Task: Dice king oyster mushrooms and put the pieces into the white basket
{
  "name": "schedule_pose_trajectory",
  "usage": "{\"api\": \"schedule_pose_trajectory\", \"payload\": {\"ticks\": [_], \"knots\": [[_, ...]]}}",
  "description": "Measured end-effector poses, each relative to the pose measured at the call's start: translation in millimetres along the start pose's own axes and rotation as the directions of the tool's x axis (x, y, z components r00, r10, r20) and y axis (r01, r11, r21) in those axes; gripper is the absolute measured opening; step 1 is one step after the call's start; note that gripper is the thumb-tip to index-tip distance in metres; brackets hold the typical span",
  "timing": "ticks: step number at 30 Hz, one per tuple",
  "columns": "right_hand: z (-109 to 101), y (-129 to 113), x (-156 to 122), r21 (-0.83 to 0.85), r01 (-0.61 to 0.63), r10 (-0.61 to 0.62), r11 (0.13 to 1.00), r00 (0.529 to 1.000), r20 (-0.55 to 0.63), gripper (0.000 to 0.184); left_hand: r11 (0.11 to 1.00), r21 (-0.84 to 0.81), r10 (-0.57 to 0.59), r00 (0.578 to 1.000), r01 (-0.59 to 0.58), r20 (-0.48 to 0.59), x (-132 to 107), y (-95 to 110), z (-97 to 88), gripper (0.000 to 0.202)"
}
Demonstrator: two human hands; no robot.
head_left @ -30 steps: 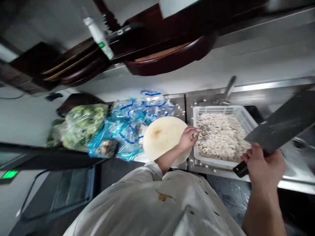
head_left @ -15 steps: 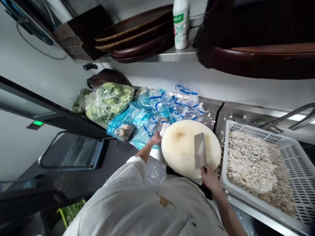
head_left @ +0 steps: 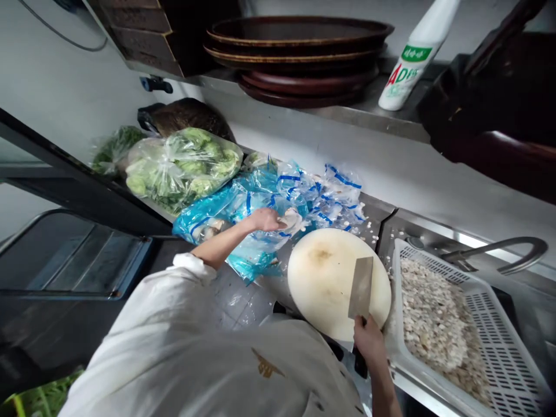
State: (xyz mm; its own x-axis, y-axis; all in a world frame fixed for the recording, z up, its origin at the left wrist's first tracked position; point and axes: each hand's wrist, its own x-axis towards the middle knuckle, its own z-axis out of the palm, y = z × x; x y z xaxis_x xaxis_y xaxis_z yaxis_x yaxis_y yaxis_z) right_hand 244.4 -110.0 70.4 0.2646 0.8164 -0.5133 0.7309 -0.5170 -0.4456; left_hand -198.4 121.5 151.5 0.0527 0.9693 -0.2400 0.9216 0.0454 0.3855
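My right hand [head_left: 369, 340] is closed round the handle of a cleaver [head_left: 361, 288], whose broad blade lies over the right side of a round, pale chopping board [head_left: 319, 295]. To the left of the board, my left hand [head_left: 266, 220] has its fingers bent on a clear plastic bag [head_left: 292, 222] with blue stripes. Something pale shows at the fingertips, too blurred to name. Blue plastic bags [head_left: 243, 200] lie crumpled under and around that hand, one with pale brownish contents.
Right of the board, a white perforated basket [head_left: 499, 324] holds many pale sliced pieces [head_left: 434, 318], by a curved tap [head_left: 504, 252]. Bagged green vegetables [head_left: 191, 162] lie at the back left. Overhead, a shelf [head_left: 304, 107] carries stacked trays [head_left: 299, 46] and a white bottle [head_left: 412, 63].
My left hand has moved from the board's left edge up and back among the bags, shifting the plastic. The cleaver stays over the board in my right hand. The view has shifted.
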Motion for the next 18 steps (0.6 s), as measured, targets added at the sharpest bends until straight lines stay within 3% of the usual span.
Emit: {"api": "schedule_pose_trajectory", "payload": {"ticks": [3,6,8,9,11,14,16,18], "knots": [[5,-2,0,0.06,-0.069,0.067,0.996,0.997,0.04,0.041,0.997,0.005,0.078,0.996,-0.078,-0.034,14,11,-91.7,0.055],[8,0,4,0.076,-0.063,0.06,0.995,0.997,0.04,0.041,0.964,-0.209,0.146,0.985,-0.162,-0.089,28,35,-178.7,0.053],[9,1,5,0.08,-0.055,0.052,0.995,0.998,0.028,0.041,0.88,-0.436,0.106,0.973,-0.188,-0.204,37,52,-213.0,0.055],[10,1,5,0.083,-0.05,0.048,0.995,0.999,0.021,0.042,0.823,-0.535,0.05,0.963,-0.191,-0.266,41,58,-220.9,0.055],[13,1,4,0.09,-0.046,0.045,0.995,0.999,0.011,0.042,0.695,-0.697,-0.076,0.946,-0.177,-0.316,43,64,-220.4,0.053],[20,4,2,0.112,-0.041,0.042,0.993,0.999,-0.01,0.041,0.362,-0.923,-0.107,0.977,-0.132,-0.182,25,51,-190.7,0.047],[26,9,1,0.146,-0.035,0.041,0.989,0.998,-0.038,0.04,0.066,-0.996,-0.027,0.998,-0.063,-0.065,-2,32,-154.6,0.043],[31,14,2,0.178,-0.034,0.047,0.983,0.997,-0.068,0.04,-0.123,-0.991,-0.031,0.998,0.044,0.048,-37,11,-102.0,0.043]]}}
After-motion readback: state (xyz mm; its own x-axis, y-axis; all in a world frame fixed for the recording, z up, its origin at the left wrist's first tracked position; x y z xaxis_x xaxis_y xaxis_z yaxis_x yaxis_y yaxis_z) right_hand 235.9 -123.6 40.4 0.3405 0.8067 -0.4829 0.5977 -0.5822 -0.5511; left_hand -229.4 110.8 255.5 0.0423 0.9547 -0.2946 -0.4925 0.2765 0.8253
